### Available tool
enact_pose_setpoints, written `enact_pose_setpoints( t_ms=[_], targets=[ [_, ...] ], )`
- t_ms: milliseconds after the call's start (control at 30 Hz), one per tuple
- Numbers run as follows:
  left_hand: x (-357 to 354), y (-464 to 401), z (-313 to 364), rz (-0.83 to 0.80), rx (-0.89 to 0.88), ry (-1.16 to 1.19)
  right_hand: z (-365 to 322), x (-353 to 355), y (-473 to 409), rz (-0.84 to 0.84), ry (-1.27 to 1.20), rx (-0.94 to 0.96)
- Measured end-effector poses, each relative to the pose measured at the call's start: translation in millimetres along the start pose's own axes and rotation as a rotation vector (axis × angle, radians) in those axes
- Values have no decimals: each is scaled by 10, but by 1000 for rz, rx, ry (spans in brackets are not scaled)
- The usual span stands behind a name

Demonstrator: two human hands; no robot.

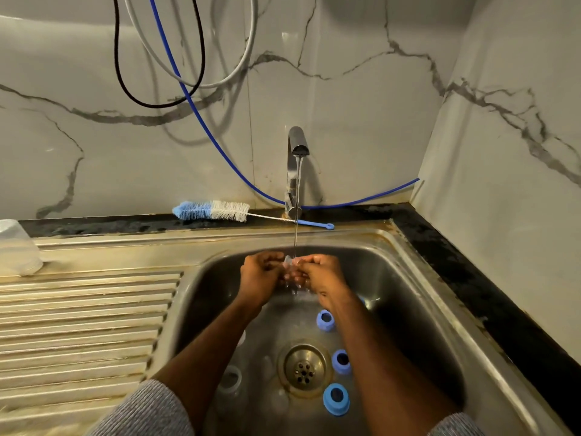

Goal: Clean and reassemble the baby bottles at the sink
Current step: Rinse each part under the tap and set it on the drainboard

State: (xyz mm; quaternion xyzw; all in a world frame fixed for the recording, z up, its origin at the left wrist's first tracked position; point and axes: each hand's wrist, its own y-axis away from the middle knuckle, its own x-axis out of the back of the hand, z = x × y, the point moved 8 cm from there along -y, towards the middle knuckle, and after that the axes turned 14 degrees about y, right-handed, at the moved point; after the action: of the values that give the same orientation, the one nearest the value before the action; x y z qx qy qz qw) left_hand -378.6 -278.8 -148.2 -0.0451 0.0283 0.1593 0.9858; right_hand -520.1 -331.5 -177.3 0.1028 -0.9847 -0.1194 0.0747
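Both hands' fingers (301,268) pinch clear teat (288,262) — under tap stream (297,196), above sink (408,309).

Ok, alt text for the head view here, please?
Both hands, left hand and right hand, hold a small clear part under the running tap above the steel sink. Three blue rings lie near the drain; a bottle brush rests behind.

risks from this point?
1. Both hands pinch a small clear teat under the running stream; wet, it could slip down into the sink.
2. Three blue collar rings lie loose around the open drain, where rinse water falls on them.
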Motion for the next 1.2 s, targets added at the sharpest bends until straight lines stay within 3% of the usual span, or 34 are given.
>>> enact_pose_setpoints(
  t_ms=[200, 333, 567, 767, 967, 1100, 1200],
  targets=[
    [9, 16, -70, 8, 71, 128, -26, 41, 0, -10, 46, 33],
    [-89, 47, 3, -33, -67, -45, -24, 105, 49, 164, 152, 57],
    [-122, 81, 162, -26, -279, -230, 36, 4, 73, -56, -60, -85],
    [-70, 79, 10, -26, -124, -118, 9, -69, 86, 8, -40, -69],
    [-75, 67, 27, -80, -161, -124, -29, -113, 156, -54, 30, -11],
    [-163, 63, 44, -117, -206, -187, 30, -33, 130, 84, -18, -28],
    [-119, 73, 31, -26, -202, -137, 61, -32, 105, 119, -119, -29]
  ],
)
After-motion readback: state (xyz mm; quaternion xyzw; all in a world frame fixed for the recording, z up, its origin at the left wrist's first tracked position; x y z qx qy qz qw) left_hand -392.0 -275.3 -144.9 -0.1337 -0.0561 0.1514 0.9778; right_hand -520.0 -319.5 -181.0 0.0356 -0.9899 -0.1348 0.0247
